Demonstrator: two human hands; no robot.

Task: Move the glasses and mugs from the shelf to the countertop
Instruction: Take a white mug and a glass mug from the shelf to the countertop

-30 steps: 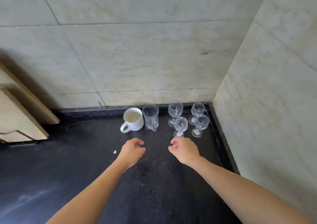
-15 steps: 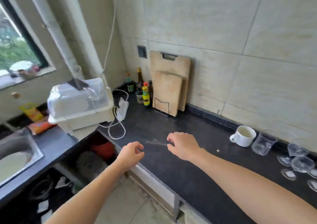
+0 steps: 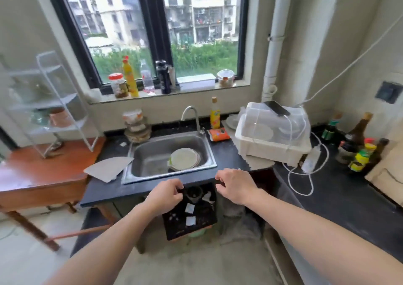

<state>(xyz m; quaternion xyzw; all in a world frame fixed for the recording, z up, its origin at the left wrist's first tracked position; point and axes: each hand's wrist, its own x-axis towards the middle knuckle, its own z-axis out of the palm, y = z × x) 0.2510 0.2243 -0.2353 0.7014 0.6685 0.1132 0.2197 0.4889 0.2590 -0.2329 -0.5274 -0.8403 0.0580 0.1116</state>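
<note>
Since the earlier frames, view swings from glassware corner to stainless steel sink (image 3: 152, 154). Left hand (image 3: 166, 194) and right hand (image 3: 235, 185), loosely curled, hold nothing; white wire shelf (image 3: 54, 101), far left of the left hand, likely holds remaining glasses.

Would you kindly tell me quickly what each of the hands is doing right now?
Left hand: empty, fingers loosely curled, holding nothing.
Right hand: empty, fingers loosely curled, holding nothing.

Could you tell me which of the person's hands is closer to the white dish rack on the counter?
Right. The right hand hangs just below-left of the dish rack; the left hand is farther left, before the sink.
</note>
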